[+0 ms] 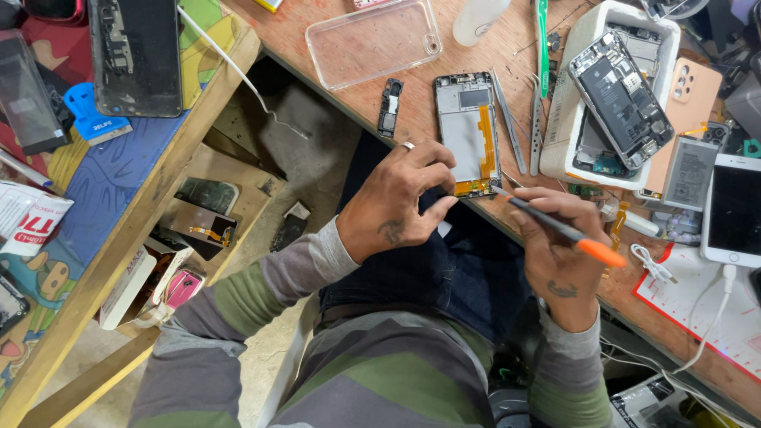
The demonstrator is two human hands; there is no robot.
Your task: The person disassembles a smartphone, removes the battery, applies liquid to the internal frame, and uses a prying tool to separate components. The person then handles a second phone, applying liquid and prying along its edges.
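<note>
Orange-tipped tool: a slim driver with a dark shaft and orange end, clenched pen-style in the right hand, its tip at the near edge of the phone frame.
Frame: lies flat at the near edge of the wooden bench, open side up, an orange flex strip along its right side.
Left hand: fingers curled and pressed on the frame's near left corner, pinning it; a ring shows on one finger.
Doing it well: I judge the frame needs firm pinning so it cannot slide off the bench edge, and the tip should stay low and light near the flex.
Pose: both wrists bent inward over the lap, forearms converging from near.
Nearby: tweezers right of the frame, clear case far left, white tray with an opened phone to the right.
</note>
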